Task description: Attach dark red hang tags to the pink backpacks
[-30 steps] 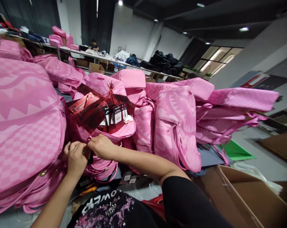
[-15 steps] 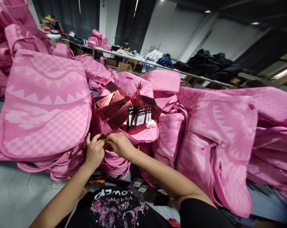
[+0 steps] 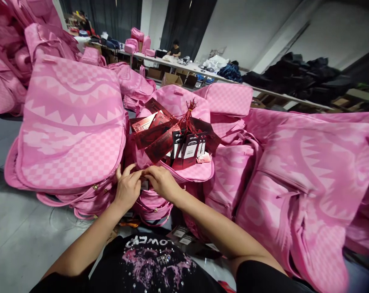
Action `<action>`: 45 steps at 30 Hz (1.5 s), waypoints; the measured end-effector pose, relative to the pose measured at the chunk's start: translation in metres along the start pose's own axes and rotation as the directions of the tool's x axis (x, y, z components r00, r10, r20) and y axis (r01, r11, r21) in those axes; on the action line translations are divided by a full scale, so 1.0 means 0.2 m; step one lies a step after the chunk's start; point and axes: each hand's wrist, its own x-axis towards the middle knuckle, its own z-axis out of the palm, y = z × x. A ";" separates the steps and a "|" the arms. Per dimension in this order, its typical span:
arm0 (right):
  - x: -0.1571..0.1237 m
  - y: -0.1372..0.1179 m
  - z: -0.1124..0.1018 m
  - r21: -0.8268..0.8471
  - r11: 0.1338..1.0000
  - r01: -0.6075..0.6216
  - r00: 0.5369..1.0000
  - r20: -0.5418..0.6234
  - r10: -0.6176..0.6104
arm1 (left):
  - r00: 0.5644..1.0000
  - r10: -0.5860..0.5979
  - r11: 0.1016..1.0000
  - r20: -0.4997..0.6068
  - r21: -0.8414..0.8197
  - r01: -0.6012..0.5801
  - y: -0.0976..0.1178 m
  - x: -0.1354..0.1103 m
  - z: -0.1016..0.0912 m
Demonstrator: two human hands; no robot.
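My left hand and my right hand meet at the front edge of a pink backpack, fingers pinched together. Just below their fingertips hangs a small dark hang tag with a pale label; its cord and the exact grip are hidden by the fingers. On the backpack lies a fanned bunch of red and black hang tags, their red cords gathered in a tied bundle. Left of my hands stands a stack of pink checkered backpacks.
More pink backpacks crowd the right side, and a pile of them rises at far left. Several tags lie near my body. Behind, a person sits at a long table, with black bags heaped to the right.
The view has swung a little left, so everything appears farther right. My hands stay together at the same spot, and the tag's pale label now shows below the fingers.
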 end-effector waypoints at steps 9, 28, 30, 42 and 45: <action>0.01 0.00 0.00 0.045 0.999 0.001 0.999 -0.043 0.001 | 0.995 0.039 0.999 0.092 -0.013 -0.038 -0.01 0.02 -0.03; 0.00 -0.06 0.07 0.140 0.983 -0.120 0.983 -0.124 0.138 | 0.995 0.100 0.993 0.003 -0.057 -0.099 -0.10 0.02 -0.03; -0.01 -0.07 0.09 0.172 0.976 -0.136 0.973 -0.162 0.164 | 0.996 0.082 0.996 -0.034 -0.037 -0.083 -0.10 0.03 -0.04; -0.06 -0.06 0.17 0.316 0.939 -0.137 0.887 -0.383 0.259 | 0.991 0.060 0.997 0.120 -0.046 -0.055 -0.05 0.07 -0.06; -0.06 -0.07 0.18 0.295 0.943 -0.152 0.868 -0.417 0.270 | 0.984 0.090 0.995 0.153 -0.049 -0.083 -0.05 0.08 -0.07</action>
